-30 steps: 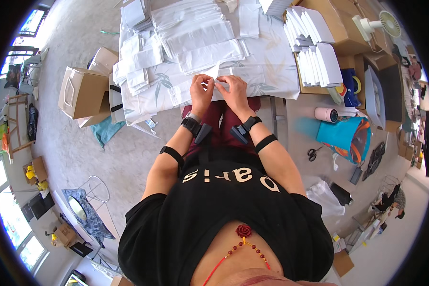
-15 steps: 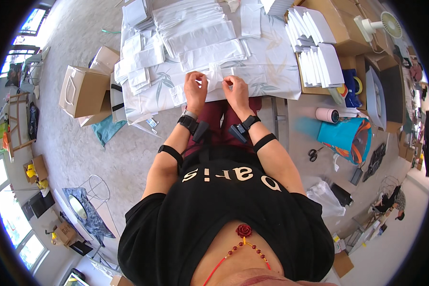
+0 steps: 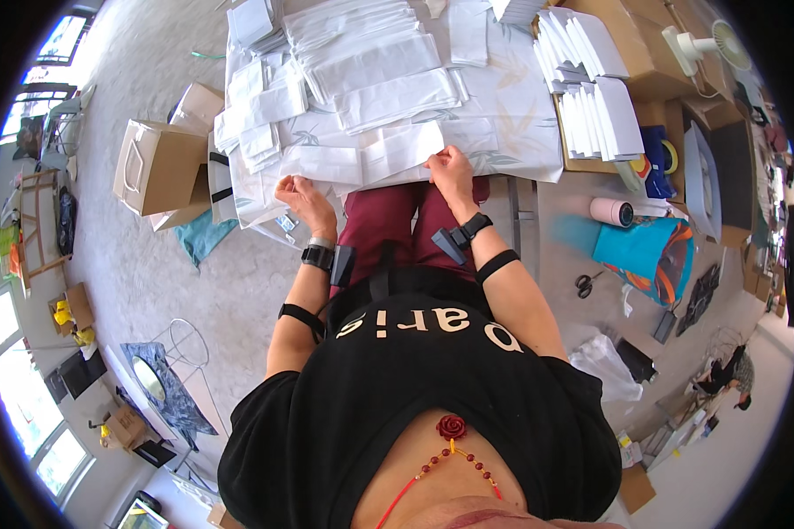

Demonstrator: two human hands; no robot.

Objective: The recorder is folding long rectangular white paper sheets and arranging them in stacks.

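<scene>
The right hand point(image 3: 451, 167) pinches the near edge of a flat white paper bag point(image 3: 404, 148) that lies at the front of the table point(image 3: 529, 115), directly ahead of the person's lap; its fingers are closed on the paper, thumb over the top, likely to keep the thin sheet from sliding on the cloth; the left hand point(image 3: 296, 193) sits lower, past the table's front edge, fingers curled loosely, and whether it holds anything I cannot tell; behind the bag lie overlapping piles of similar white bags point(image 3: 362, 53), crisp, flat and rectangular, fanned so each edge can be picked; a smooth pale printed tablecloth point(image 3: 512, 88) covers the table; brown cardboard boxes point(image 3: 154, 163) stand on the floor to the left.
</scene>
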